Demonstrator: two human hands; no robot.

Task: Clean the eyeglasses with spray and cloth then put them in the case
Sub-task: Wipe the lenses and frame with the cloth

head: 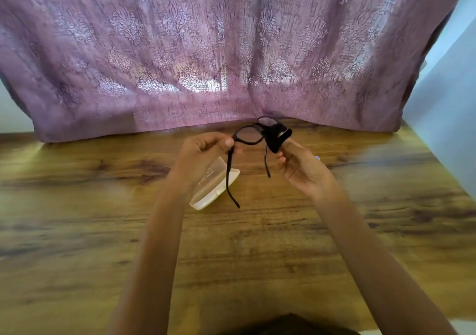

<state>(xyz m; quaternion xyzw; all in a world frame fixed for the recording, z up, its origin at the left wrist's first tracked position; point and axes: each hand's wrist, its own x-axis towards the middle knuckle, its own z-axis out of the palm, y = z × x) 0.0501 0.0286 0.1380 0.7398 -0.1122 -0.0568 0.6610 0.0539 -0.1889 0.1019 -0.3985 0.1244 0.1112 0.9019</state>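
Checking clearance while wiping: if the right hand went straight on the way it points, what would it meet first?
Past the cloth and eyeglasses it holds, the right hand would probably meet the pink curtain first; depth is unclear.

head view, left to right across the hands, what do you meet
left hand pinching the frame → black-framed eyeglasses → black cloth bunched over one lens → right hand. The translucent plastic case is left out: it overlaps the left hand and the eyeglasses.

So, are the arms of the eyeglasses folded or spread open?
Spread open. Both arms of the eyeglasses hang down, away from the frame, unfolded.
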